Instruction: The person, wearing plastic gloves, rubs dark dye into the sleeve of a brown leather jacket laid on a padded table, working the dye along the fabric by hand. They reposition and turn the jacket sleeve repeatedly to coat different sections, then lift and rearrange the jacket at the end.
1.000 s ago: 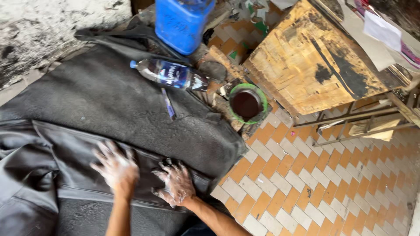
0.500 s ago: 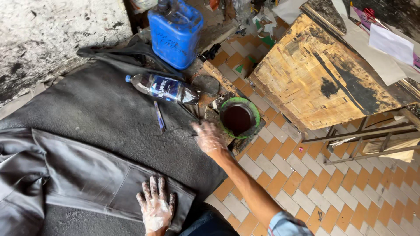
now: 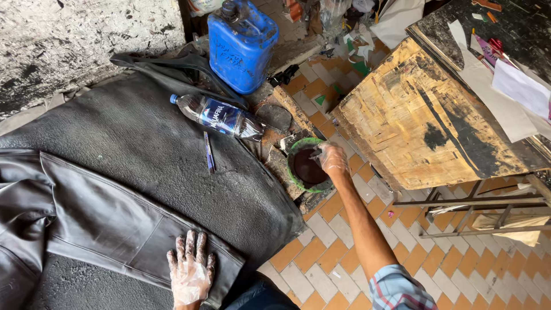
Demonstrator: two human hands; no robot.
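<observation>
Your right hand (image 3: 332, 159), gloved, dips bunched fingertips into the green bowl (image 3: 308, 167) of dark dye beside the wooden table (image 3: 413, 120). Your left hand (image 3: 190, 268) presses flat, fingers spread, on the black leather jacket (image 3: 97, 221); 1 plastic bottle (image 3: 221, 116) lies beyond.

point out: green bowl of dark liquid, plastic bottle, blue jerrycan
green bowl (image 3: 294, 179), head view: left green rim, clear of the hand.
plastic bottle (image 3: 221, 116), head view: middle of the labelled body, lying on its side.
blue jerrycan (image 3: 241, 49), head view: blue front wall below the cap.
</observation>
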